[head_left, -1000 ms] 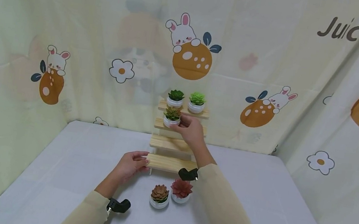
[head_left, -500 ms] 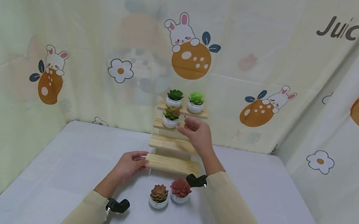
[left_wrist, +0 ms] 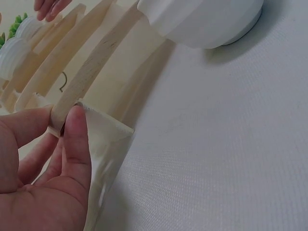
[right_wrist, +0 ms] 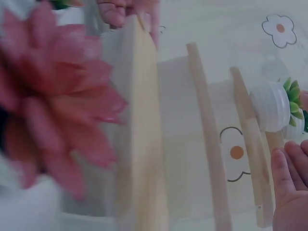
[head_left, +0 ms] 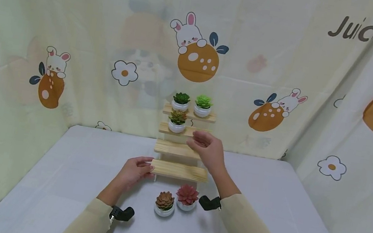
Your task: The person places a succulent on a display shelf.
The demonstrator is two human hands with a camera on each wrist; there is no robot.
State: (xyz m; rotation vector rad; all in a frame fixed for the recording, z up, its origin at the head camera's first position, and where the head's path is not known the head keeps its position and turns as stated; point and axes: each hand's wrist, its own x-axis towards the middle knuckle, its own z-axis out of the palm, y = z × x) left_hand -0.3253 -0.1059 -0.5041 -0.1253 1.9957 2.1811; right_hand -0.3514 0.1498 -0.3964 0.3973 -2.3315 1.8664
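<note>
Left hand [head_left: 133, 172] pinches left end of bottom shelf [head_left: 180, 171]. Right hand [head_left: 209, 149]: thumb and fingers parted; red-tipped succulent [head_left: 177, 121] just up-left, on third shelf [head_left: 188, 131]. Higher: dark succulent [head_left: 180, 101], lime succulent [head_left: 203, 106]. Below both hands, on table [head_left: 79, 169]: brown succulent [head_left: 164, 203], red succulent [head_left: 187, 197].
</note>
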